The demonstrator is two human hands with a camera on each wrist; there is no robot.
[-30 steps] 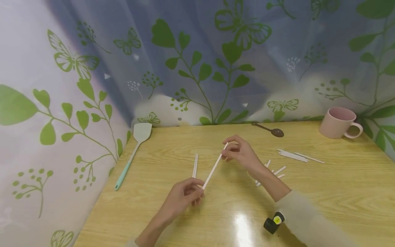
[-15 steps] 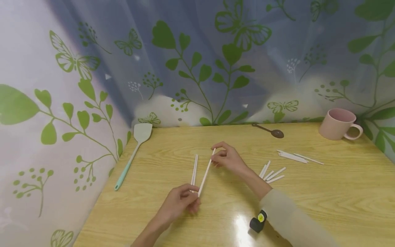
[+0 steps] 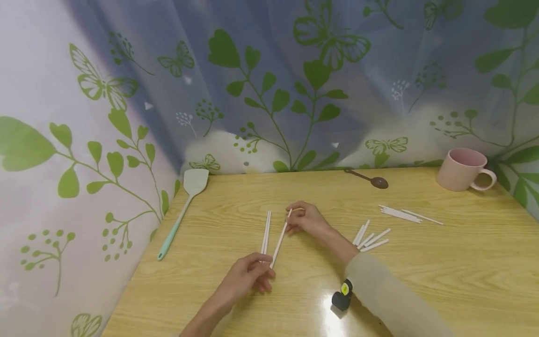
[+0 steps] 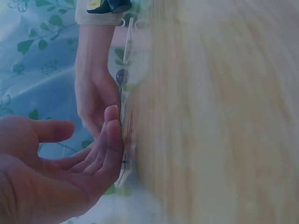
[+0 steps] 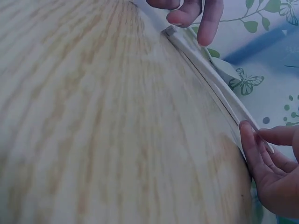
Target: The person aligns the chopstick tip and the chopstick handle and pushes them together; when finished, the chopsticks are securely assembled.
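A long white stick (image 3: pixel 280 238) lies slanted on the wooden table (image 3: pixel 442 271), right beside two matching sticks (image 3: pixel 265 231) laid side by side. My right hand (image 3: pixel 294 214) pinches its far end between thumb and fingers, which the right wrist view (image 5: pixel 264 137) shows close up. My left hand (image 3: pixel 263 269) is at the near end. In the left wrist view its fingertips (image 4: pixel 112 126) touch the stick while the thumb stands apart. The stick (image 5: pixel 210 79) runs low along the tabletop between both hands.
Several short white sticks (image 3: pixel 370 238) lie right of my right forearm, with longer ones (image 3: pixel 406 214) beyond. A brown spoon (image 3: pixel 370 179) and a pink mug (image 3: pixel 462 169) stand at the back right. A teal-handled spatula (image 3: pixel 183 210) lies at the left edge. Leaf-print curtain surrounds the table.
Both hands have carried the stick left and down to the table, beside the two lying sticks. The right hand came down with its end and the left thumb has loosened.
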